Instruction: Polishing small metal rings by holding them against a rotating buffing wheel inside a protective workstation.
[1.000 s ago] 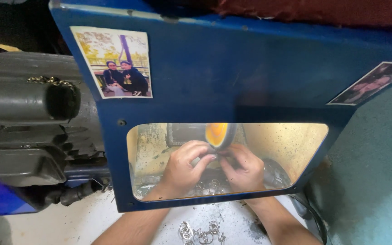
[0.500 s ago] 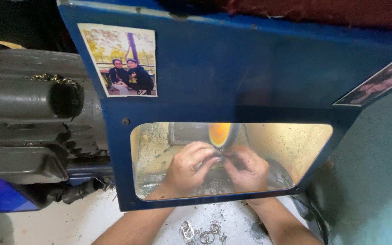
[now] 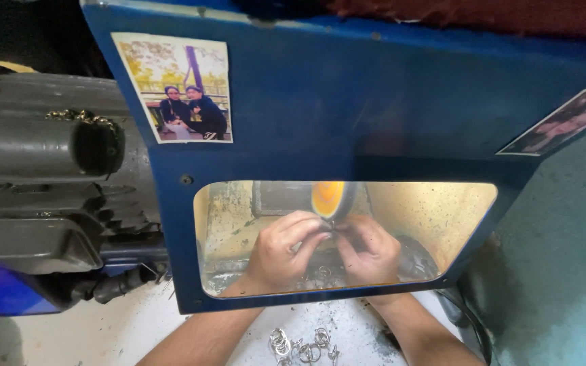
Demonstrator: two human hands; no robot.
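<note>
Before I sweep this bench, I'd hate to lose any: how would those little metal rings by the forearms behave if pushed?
The metal rings look thin and small, so probably light and quick to skid on the white bench. Being round, some may roll away. They lie loosely clustered, so a push would likely scatter them.

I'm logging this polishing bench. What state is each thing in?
Left hand: behind the window, pinching a small piece at the wheel.
Right hand: same piece, fingertips meeting the left's.
Polishing wheel: orange, blurred.
Blue guard: upright, window dusty.
Metal rings: loose on the bench.
Motor: grimy.
</note>
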